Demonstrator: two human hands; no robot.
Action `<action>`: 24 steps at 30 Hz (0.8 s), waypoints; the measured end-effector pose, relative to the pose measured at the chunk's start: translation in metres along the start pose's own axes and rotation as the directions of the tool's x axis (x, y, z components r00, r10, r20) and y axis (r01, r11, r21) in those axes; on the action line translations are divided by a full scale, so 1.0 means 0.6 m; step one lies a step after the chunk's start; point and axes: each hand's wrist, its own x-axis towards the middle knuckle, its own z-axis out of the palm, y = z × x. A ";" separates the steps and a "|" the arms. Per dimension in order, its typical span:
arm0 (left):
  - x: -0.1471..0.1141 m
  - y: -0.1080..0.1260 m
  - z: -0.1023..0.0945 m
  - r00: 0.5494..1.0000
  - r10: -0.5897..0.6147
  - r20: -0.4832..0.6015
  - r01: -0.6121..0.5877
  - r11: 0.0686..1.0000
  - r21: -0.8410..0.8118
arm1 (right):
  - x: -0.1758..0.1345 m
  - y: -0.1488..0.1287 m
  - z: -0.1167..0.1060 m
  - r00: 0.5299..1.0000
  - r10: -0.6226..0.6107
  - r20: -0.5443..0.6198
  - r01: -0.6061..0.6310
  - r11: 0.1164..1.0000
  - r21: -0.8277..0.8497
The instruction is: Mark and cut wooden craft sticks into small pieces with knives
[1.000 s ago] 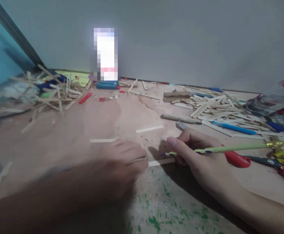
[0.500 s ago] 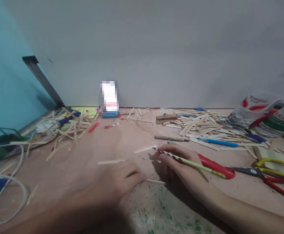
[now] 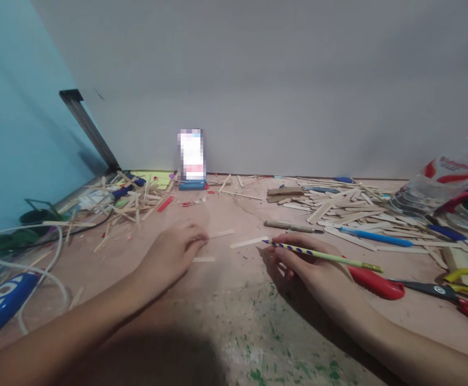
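Observation:
My right hand (image 3: 306, 262) is closed around a pale yellow pencil (image 3: 322, 255) with purple dots. Its point meets or nearly meets the right end of a flat wooden craft stick (image 3: 249, 242) on the table. Farther left, the fingertips of my left hand (image 3: 177, 246) pinch the left end of another craft stick (image 3: 222, 234), which points right. A third stick (image 3: 203, 260) lies below those fingers, its left part hidden by the hand. Beside my right wrist lies a red-handled tool (image 3: 378, 283), partly covered by the hand.
A phone (image 3: 192, 155) stands against the back wall in a blue holder. Craft sticks (image 3: 346, 209) are heaped at the right, with a blue pen (image 3: 376, 237), scissors (image 3: 438, 289) and plastic bottles (image 3: 438, 182). More sticks clutter the left, near a white cable (image 3: 60, 252).
My left hand has moved away from me and left, carrying its craft stick from near the front to beside the others. My right hand keeps the pencil in place. The view has shifted slightly.

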 end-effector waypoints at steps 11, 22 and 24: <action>-0.028 0.060 0.043 0.909 0.376 0.182 -0.384 0.923 0.010 | 0.005 -0.032 -0.017 0.998 0.037 0.042 -0.031 0.991 -0.129; -0.033 0.071 0.045 0.911 0.409 0.049 -0.410 0.912 0.003 | 0.005 -0.021 -0.018 0.997 0.025 0.079 -0.012 0.986 -0.169; -0.029 0.068 0.048 0.923 0.384 0.033 -0.385 0.923 0.017 | 0.005 -0.020 -0.019 0.996 0.022 0.089 -0.006 0.985 -0.172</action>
